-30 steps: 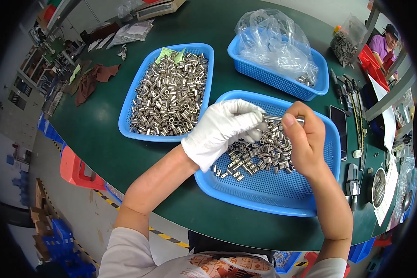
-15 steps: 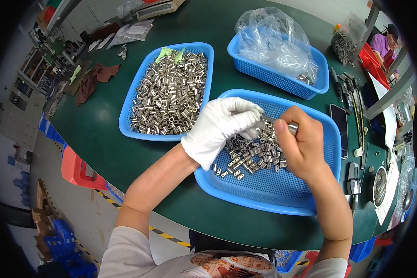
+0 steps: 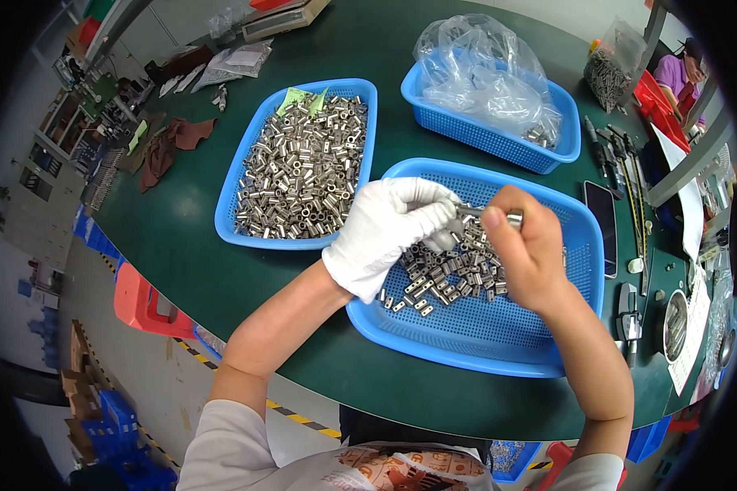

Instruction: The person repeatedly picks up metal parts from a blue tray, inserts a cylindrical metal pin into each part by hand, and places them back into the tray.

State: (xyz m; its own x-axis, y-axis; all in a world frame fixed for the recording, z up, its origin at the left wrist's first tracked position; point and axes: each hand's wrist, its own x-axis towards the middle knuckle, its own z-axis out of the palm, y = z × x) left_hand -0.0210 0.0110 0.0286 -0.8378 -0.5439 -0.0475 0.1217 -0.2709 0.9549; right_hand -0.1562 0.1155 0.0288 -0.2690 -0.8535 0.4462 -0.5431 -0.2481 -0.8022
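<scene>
1. Fingers of the left hand [image 3: 389, 229], in a white glove, are curled together and pinch a small metal part at their tips; the bare right hand [image 3: 525, 250] has thumb and forefinger clamped on a short metal sleeve [image 3: 512, 218]. Both pieces meet end to end between the hands, held clear above the pile, probably so they can be lined up by eye.
2. Head view, near field: the hands work directly over the near blue basket [image 3: 499, 344], whose loose small metal parts [image 3: 450, 274] lie heaped at its left-centre, within reach of the gloved fingertips.
3. Head view, left: a second blue basket [image 3: 236, 214] is full of shiny metal cylinders [image 3: 303, 176], just beside the near one.
4. Head view, far: a third blue basket [image 3: 483, 135] holds a crumpled clear plastic bag [image 3: 483, 69].
5. Right edge: a dark phone [image 3: 602, 225] and hand tools [image 3: 622, 164] lie on the green table [image 3: 180, 254], well apart from the hands.
</scene>
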